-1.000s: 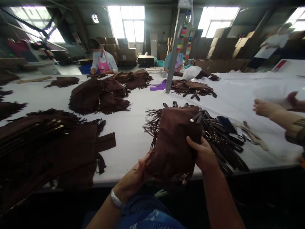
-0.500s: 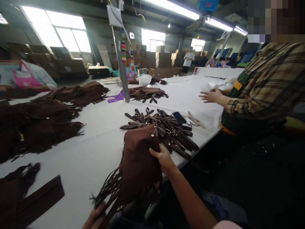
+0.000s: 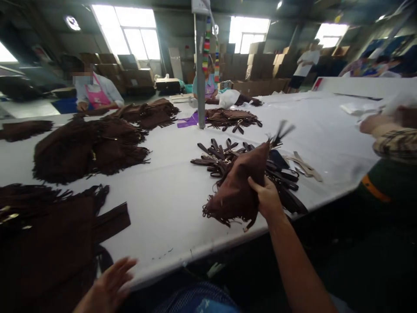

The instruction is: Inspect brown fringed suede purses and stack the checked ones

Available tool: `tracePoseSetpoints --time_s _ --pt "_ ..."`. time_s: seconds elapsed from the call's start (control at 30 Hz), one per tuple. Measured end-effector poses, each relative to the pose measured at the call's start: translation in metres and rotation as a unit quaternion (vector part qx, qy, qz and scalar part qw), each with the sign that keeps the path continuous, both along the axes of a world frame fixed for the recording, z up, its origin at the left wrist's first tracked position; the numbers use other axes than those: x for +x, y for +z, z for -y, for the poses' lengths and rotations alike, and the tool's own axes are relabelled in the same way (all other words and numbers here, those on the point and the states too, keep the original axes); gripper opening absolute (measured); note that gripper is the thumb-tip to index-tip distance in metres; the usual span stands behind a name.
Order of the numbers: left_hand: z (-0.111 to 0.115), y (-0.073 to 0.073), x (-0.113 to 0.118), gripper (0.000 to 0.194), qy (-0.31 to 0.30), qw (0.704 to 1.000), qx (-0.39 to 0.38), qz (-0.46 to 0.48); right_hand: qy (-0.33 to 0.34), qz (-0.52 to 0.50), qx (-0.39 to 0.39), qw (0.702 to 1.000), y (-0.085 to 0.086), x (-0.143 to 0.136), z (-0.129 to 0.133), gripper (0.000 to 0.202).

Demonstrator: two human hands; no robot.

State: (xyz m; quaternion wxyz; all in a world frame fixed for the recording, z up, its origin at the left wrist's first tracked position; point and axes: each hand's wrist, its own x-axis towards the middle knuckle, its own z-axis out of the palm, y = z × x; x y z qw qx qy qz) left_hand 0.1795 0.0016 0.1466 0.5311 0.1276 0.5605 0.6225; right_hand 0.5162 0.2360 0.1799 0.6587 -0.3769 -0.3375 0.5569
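A brown fringed bag [image 3: 243,180] hangs tilted over the table, its fringe partly flung up at the top right. My right hand [image 3: 269,198] grips its right side, thumb on the face towards me. Behind the bag lies a heap of dark brown wrist straps [image 3: 213,156] with gold clasps, partly hidden by it. My left hand [image 3: 112,278] is at the table's near edge, fingers stretched and slightly blurred, holding nothing. Close to it at the left lies a stack of brown fringed bags [image 3: 58,239].
The white table [image 3: 166,174] carries a pile of brown bags [image 3: 94,148] and another stack by the grey post [image 3: 201,87]. Light strips [image 3: 304,167] and a dark phone [image 3: 278,159] lie beside the straps. A co-worker's hands [image 3: 384,119] are at the right; another person [image 3: 97,91] sits across.
My right hand has swung the bag round, so its fringe now points up and right. My left hand has let go of the fringe and moved left. The view has turned left.
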Motion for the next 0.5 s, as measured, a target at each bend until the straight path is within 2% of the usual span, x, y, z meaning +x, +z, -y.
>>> tracePoseSetpoints --time_s 0.03,0.07,0.13,0.2,0.27,0.33,0.43,0.5 --pt "-0.007 -0.001 0.014 0.076 -0.020 1.000 0.006 0.000 0.023 -0.001 0.005 1.000 0.005 -0.010 0.006 0.042" --pt "-0.017 -0.002 0.031 0.079 -0.080 0.996 0.032 -0.002 0.046 -0.004 0.009 0.999 0.009 -0.020 0.013 0.041" --pt "-0.040 -0.001 0.065 0.090 -0.148 0.985 0.085 0.027 0.090 -0.003 0.015 0.996 0.016 -0.039 0.027 0.041" --pt "-0.059 0.003 0.090 0.085 -0.190 0.970 0.128 0.083 0.122 0.011 0.022 0.992 0.019 -0.051 0.039 0.041" --pt "-0.071 0.009 0.102 0.067 -0.179 0.968 0.141 0.107 0.126 0.032 0.030 0.991 0.019 -0.055 0.046 0.040" --pt "-0.075 0.011 0.101 0.050 -0.136 0.977 0.134 0.098 0.108 0.040 0.035 0.993 0.018 -0.056 0.050 0.037" --pt "-0.070 0.009 0.087 0.032 -0.071 0.984 0.121 0.114 0.081 0.006 0.035 0.996 0.015 -0.060 0.052 0.040" --pt "-0.060 0.007 0.073 0.016 -0.043 0.970 0.132 0.200 0.077 -0.024 0.027 0.996 0.012 -0.066 0.052 0.045"
